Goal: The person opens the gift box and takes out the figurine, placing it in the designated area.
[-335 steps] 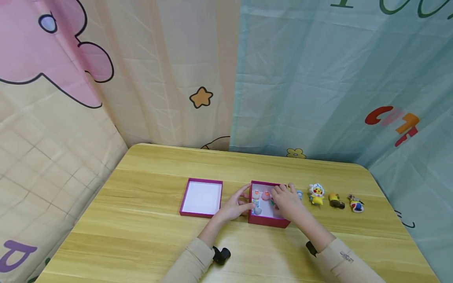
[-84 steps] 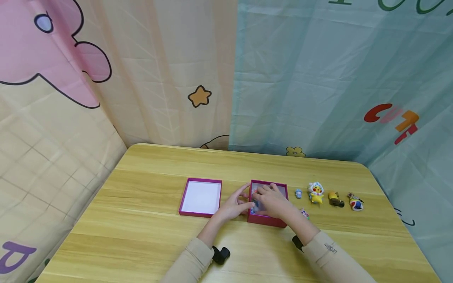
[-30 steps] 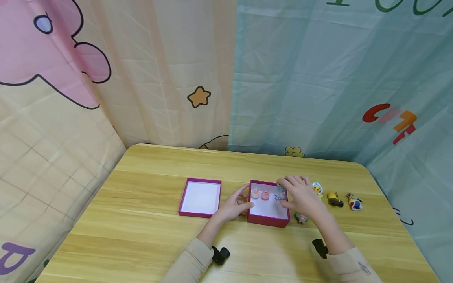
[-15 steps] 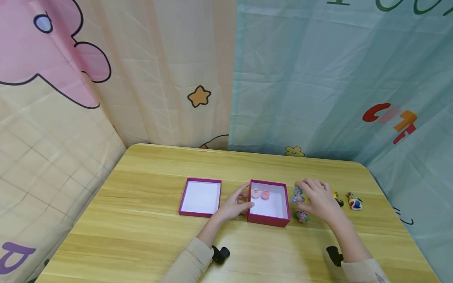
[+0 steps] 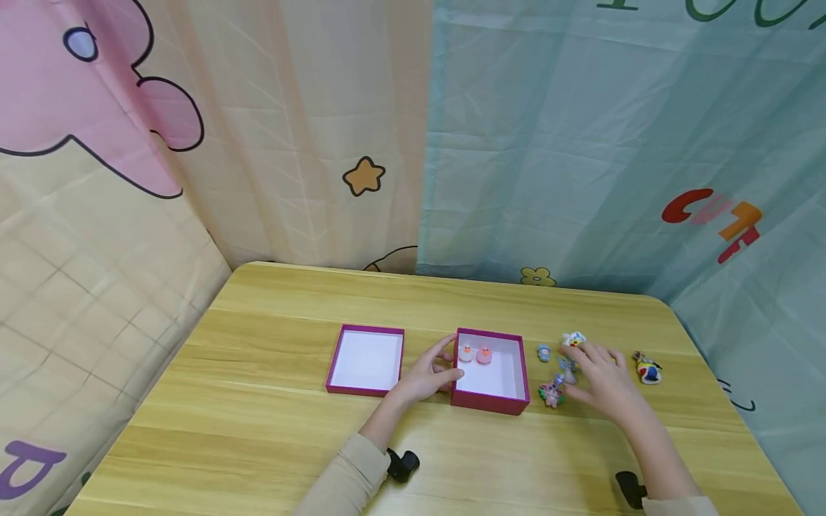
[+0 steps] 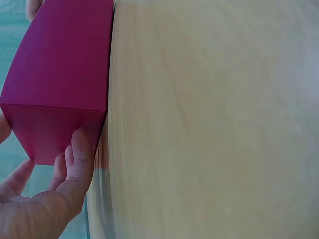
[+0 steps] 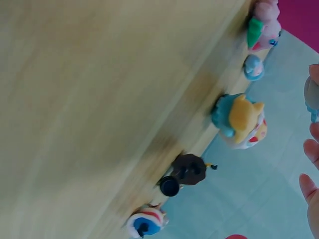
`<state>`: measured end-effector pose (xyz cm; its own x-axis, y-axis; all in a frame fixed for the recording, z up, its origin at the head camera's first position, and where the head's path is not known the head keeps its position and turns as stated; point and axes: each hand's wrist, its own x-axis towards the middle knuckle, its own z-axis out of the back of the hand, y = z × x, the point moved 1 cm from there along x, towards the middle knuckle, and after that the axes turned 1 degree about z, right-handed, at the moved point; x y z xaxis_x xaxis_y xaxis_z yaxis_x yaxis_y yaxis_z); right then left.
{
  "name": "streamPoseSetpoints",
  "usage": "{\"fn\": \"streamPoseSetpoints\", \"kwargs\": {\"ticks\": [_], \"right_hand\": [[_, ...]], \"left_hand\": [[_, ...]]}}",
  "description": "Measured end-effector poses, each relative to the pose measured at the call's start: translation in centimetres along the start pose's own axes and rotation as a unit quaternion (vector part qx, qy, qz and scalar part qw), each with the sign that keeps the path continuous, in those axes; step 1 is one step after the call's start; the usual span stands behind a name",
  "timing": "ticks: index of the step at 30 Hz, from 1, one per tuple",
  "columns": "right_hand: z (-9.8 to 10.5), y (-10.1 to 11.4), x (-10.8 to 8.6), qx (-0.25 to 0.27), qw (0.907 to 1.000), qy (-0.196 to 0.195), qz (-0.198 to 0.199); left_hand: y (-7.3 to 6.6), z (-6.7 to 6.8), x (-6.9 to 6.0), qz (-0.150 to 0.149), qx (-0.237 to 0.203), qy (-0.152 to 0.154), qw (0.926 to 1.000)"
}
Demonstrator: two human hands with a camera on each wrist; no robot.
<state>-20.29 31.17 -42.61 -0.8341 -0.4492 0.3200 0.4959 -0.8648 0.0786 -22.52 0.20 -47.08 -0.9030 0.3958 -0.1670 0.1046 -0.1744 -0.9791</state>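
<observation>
Nearest, a person's beige left sleeve (image 5: 348,476) and right sleeve (image 5: 680,507) rise from the bottom edge, with a black device (image 5: 403,466) at the left wrist and another (image 5: 631,490) at the right. Beyond them on the wooden table (image 5: 258,430), the left hand (image 5: 421,378) grips the open red box (image 5: 488,403) at its left wall, thumb at the rim and other fingers along the outer face. The right hand (image 5: 603,378) pinches a grey-blue figurine (image 5: 567,371) between thumb and fingers, right of the box and close to a pink figurine (image 5: 551,394) with green parts; whether the held piece touches the table cannot be told. Left of the box lies a white-lined lid (image 5: 365,393). Inside the box, two small pink figures (image 5: 484,356) stand side by side toward the far left corner. Farther back are a small blue figurine (image 5: 544,352), a yellow figurine (image 5: 573,339) in a white hood, partly covered by the right hand, a dark brown figurine (image 7: 189,169) seen from the right wrist, and a white-and-blue figurine (image 5: 648,370) at the far right. Behind the table hang printed curtains (image 5: 323,129).
</observation>
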Motion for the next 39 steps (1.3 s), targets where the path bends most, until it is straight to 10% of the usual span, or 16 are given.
{"fn": "streamPoseSetpoints", "kwargs": {"ticks": [29,39], "right_hand": [[-0.8,-1.7,-3.3,-0.007,0.9937,0.092,-0.064],[-1.3,-1.8,-3.5,-0.015,0.9928,0.104,-0.058]], "left_hand": [[-0.1,-0.1,-0.1,-0.003,0.009,-0.003,1.0],[-2.9,-0.1,-1.9,-0.007,0.0,0.002,1.0]]}}
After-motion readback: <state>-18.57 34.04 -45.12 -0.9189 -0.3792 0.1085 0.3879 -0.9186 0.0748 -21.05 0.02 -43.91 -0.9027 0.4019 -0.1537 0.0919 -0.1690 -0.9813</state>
